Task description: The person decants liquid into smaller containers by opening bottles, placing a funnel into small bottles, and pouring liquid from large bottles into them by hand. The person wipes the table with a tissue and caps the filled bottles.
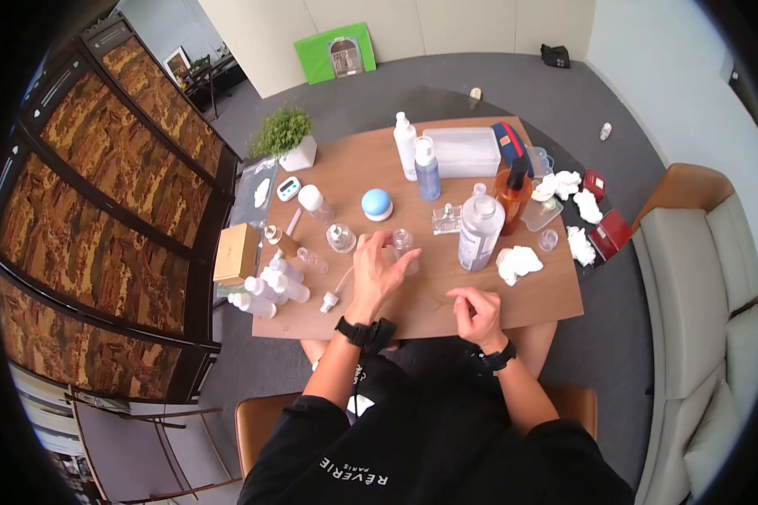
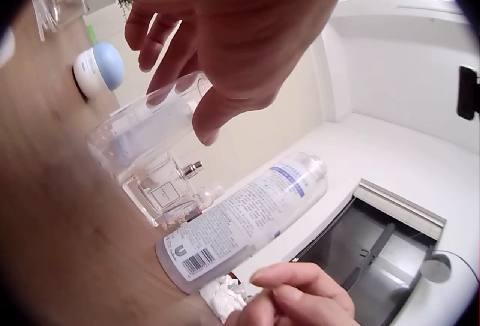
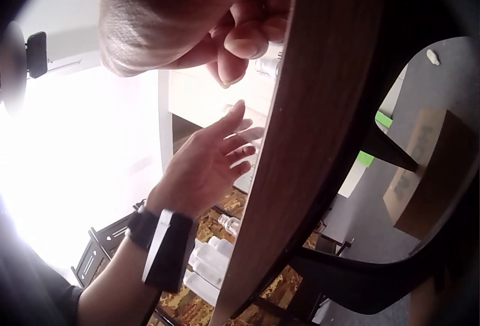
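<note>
My left hand reaches over the table, thumb and fingers spread around the top of a clear bottle. In the left wrist view its thumb overlaps the near side and the fingertips lie along the far side. My right hand hovers by the table's front edge, loosely curled with nothing in it. A white pump head with a thin tube lies left of my left hand. Nearby stand a round glass bottle and a blue-and-white rounded container. A large labelled bottle stands beyond my right hand.
Several white bottles crowd the table's left side by a cardboard box. A potted plant, a translucent bin and an amber pump bottle stand farther back. Crumpled tissues lie at the right.
</note>
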